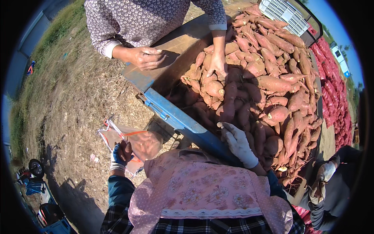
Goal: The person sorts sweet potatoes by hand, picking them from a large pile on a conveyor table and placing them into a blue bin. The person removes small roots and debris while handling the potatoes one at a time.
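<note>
My left hand (117, 159), in a blue and white work glove, grips a shaded sweet potato (126, 150) beside an open mesh bag (140, 139) with orange-red stripes. Reddish shapes, probably sweet potatoes, show through the bag's mesh. My right hand (238, 144), in a pale glove with soiled fingertips, reaches over the blue metal side (178, 120) of a trailer bed. Its fingers are extended over the heap of sweet potatoes (271, 83), with nothing visible in them; whether they touch the heap I cannot tell.
Opposite me, a person in a flowered shirt rests one bare hand (149, 58) near the trailer rim and puts the other (218, 65) on the heap. A white plastic crate (282, 14) stands behind. Filled red mesh sacks (333, 90) and a gloved co-worker (327, 172) are right; dry grass (79, 108) left.
</note>
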`<act>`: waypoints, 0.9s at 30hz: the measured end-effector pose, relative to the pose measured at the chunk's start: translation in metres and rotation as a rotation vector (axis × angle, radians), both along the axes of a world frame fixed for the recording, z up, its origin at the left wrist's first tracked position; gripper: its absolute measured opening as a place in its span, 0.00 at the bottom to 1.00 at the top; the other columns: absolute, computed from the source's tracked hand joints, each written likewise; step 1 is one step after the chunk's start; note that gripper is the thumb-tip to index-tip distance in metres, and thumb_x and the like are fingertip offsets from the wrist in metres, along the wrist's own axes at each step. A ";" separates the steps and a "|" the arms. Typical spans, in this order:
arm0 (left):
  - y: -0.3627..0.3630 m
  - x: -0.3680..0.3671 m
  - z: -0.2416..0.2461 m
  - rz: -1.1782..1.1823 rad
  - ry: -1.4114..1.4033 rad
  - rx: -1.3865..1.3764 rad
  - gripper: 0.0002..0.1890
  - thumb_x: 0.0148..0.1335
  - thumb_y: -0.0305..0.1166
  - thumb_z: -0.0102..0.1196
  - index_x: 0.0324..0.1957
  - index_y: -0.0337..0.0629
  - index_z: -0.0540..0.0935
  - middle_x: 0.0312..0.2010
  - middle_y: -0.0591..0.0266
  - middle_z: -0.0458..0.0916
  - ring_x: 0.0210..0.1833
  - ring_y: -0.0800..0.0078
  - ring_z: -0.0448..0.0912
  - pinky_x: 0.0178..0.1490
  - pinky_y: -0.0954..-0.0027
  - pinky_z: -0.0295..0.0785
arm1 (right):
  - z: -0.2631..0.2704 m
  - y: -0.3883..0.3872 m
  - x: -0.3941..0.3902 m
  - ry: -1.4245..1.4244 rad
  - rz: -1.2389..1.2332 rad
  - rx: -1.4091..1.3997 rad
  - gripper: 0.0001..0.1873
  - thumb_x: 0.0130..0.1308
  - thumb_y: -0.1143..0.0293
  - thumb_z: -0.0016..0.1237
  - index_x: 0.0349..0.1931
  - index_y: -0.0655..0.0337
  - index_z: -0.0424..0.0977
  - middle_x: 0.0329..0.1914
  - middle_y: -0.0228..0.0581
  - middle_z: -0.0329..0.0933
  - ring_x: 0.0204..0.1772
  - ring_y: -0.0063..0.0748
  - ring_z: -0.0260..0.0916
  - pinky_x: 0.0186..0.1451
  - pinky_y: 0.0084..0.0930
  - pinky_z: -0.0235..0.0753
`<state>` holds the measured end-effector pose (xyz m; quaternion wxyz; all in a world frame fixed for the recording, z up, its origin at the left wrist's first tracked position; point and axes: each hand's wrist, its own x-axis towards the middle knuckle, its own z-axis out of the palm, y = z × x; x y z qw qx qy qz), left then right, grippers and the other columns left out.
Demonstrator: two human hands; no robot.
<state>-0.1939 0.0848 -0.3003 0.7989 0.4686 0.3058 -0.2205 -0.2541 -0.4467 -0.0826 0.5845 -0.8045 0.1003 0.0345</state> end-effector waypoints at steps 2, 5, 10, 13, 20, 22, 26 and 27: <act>0.017 -0.006 -0.056 0.150 0.085 -0.127 0.23 0.68 0.53 0.45 0.56 0.53 0.75 0.50 0.56 0.79 0.51 0.59 0.77 0.57 0.44 0.67 | 0.001 0.001 -0.004 -0.008 -0.064 0.080 0.17 0.74 0.69 0.43 0.58 0.65 0.73 0.30 0.33 0.76 0.32 0.19 0.70 0.38 0.19 0.72; 0.042 0.002 -0.110 -0.023 0.115 -0.058 0.15 0.68 0.43 0.49 0.42 0.41 0.77 0.30 0.64 0.79 0.31 0.67 0.78 0.28 0.61 0.71 | 0.003 -0.001 -0.006 0.029 -0.097 0.224 0.16 0.74 0.69 0.43 0.57 0.65 0.73 0.33 0.31 0.77 0.34 0.18 0.70 0.39 0.18 0.72; 0.023 0.066 -0.067 0.149 0.010 0.553 0.14 0.65 0.34 0.57 0.48 0.37 0.78 0.26 0.69 0.75 0.25 0.78 0.71 0.25 0.72 0.64 | -0.004 -0.014 -0.017 0.156 -0.181 0.276 0.17 0.73 0.69 0.43 0.58 0.65 0.73 0.40 0.34 0.78 0.40 0.18 0.71 0.45 0.18 0.73; -0.048 0.124 0.046 0.289 -0.468 0.840 0.11 0.67 0.28 0.55 0.49 0.36 0.80 0.29 0.71 0.78 0.27 0.83 0.71 0.28 0.78 0.67 | -0.009 -0.020 -0.022 0.139 -0.211 0.268 0.17 0.72 0.70 0.44 0.58 0.66 0.72 0.43 0.37 0.80 0.45 0.20 0.73 0.51 0.19 0.73; -0.280 0.182 0.260 -0.503 -0.989 0.648 0.13 0.69 0.27 0.52 0.53 0.37 0.81 0.33 0.67 0.82 0.31 0.83 0.75 0.35 0.80 0.71 | -0.013 -0.021 -0.021 -0.004 -0.054 -0.148 0.21 0.68 0.65 0.49 0.59 0.64 0.71 0.54 0.49 0.76 0.57 0.49 0.75 0.60 0.37 0.73; -0.330 0.211 0.255 -0.823 -1.124 0.875 0.16 0.67 0.30 0.53 0.55 0.35 0.80 0.35 0.61 0.84 0.34 0.76 0.80 0.39 0.75 0.74 | -0.013 -0.021 -0.020 -0.011 -0.019 -0.192 0.22 0.68 0.62 0.49 0.59 0.62 0.70 0.53 0.50 0.75 0.56 0.51 0.74 0.59 0.39 0.73; -0.424 0.285 0.178 -1.113 -1.178 1.261 0.21 0.59 0.36 0.55 0.50 0.32 0.79 0.40 0.35 0.82 0.46 0.44 0.82 0.49 0.55 0.75 | -0.015 -0.023 -0.019 0.027 0.130 -0.276 0.22 0.69 0.58 0.47 0.60 0.59 0.69 0.52 0.51 0.75 0.55 0.53 0.74 0.57 0.42 0.74; -0.444 0.297 0.161 -1.226 -1.053 1.407 0.20 0.59 0.36 0.54 0.49 0.31 0.78 0.41 0.35 0.82 0.47 0.45 0.82 0.49 0.55 0.76 | -0.017 -0.023 -0.019 0.040 0.134 -0.276 0.23 0.69 0.57 0.46 0.60 0.59 0.69 0.53 0.51 0.75 0.54 0.53 0.74 0.56 0.43 0.74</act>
